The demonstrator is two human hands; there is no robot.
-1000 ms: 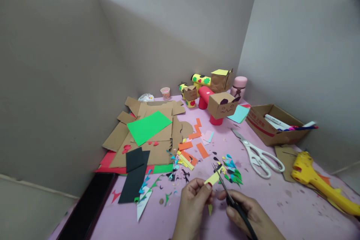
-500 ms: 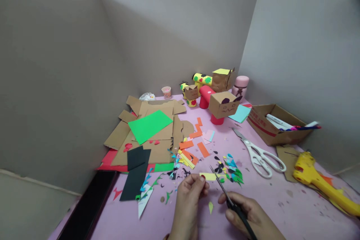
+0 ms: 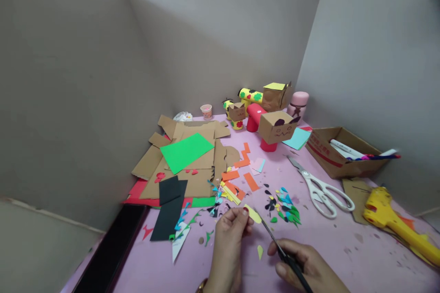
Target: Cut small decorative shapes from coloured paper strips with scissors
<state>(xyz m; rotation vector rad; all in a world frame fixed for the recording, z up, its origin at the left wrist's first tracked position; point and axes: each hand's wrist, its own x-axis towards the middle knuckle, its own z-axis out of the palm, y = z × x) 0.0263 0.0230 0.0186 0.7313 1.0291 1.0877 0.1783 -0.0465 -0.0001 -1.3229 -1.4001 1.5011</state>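
Between thumb and fingers, my left hand [image 3: 231,233] pinches a short yellow paper strip [image 3: 253,214]. My right hand [image 3: 302,263] is closed around the black handles of a slim pair of scissors [image 3: 275,240], whose tips reach the strip's right end. Below the strip, a small yellow leaf-shaped cutout [image 3: 260,252] lies on the pink-covered table. Just beyond the scissors is a scatter of small green, blue and black paper cutouts [image 3: 288,210]. Orange paper strips [image 3: 251,181] lie farther back.
On the left are cardboard sheets [image 3: 192,187], green paper [image 3: 187,152], black paper [image 3: 168,217] and a dark flat object [image 3: 113,247]. At right lie white scissors [image 3: 323,192], a yellow glue gun [image 3: 395,219] and a marker box [image 3: 323,151]. Cardboard-headed cat figures [image 3: 275,128] stand at the back.
The yellow strip has tilted, its right end now lower and at the scissor blades. My right hand stays near the same spot; the whole view has shifted slightly.
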